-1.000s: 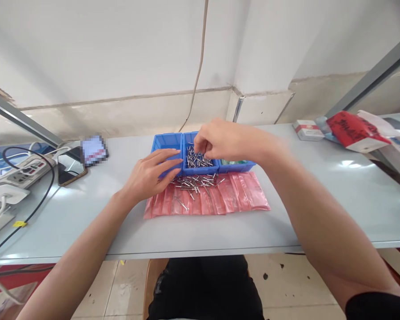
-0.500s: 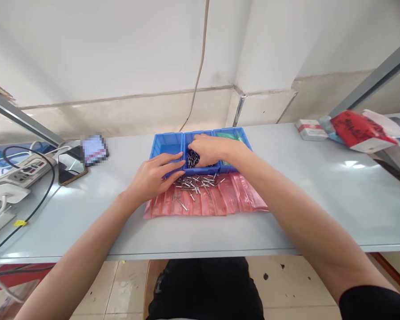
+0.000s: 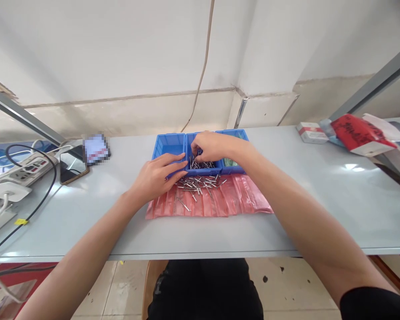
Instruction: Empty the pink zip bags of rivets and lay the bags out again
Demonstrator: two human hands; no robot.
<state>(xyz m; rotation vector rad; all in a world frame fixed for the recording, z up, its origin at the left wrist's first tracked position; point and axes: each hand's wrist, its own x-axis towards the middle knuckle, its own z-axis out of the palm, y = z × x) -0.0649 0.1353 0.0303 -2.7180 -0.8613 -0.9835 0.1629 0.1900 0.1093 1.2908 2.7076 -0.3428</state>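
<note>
My left hand (image 3: 160, 175) rests with fingers spread on the front of the left blue bin (image 3: 170, 144), and nothing shows in its grasp. Over the middle blue bin (image 3: 216, 170), my right hand (image 3: 206, 146) reaches in with thumb and fingers pinched around some of the rivets (image 3: 203, 164). More silvery rivets (image 3: 198, 183) lie loose in a heap on the pink plastic bags (image 3: 216, 204), just in front of the bins. My right forearm partly hides the right blue bin (image 3: 231, 170), which holds green bags (image 3: 231, 162).
At the left are a power strip (image 3: 33, 169) with cables, a phone (image 3: 72, 166) and a blurred device (image 3: 96, 149). A small white box (image 3: 312, 132) and a red package (image 3: 360, 133) sit at the back right of the table (image 3: 336, 186).
My right hand has lifted slightly from the rivets and its fingers have drawn together, uncovering more of the pile. My left hand keeps its place at the left bin.
</note>
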